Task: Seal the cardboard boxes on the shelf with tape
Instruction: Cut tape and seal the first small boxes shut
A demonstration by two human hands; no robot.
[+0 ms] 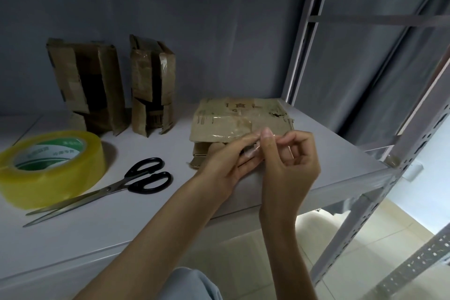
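At centre frame, the left hand (229, 165) and right hand (289, 153) each close their grip on a clear tape strip (253, 147) over the flat cardboard box (233, 119). Scissors (109, 186) and a yellow tape roll (52, 165) lie lower left on the shelf (328, 151); two upright boxes (109, 85) stand behind.

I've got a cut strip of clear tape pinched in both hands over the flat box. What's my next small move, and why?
Probably lower the tape strip, pinched between left hand and right hand, onto the near edge of the flat box and press it down. That near edge looks open, with flaps showing below the top, while tape already crosses the top. Roll and scissors aren't needed yet.
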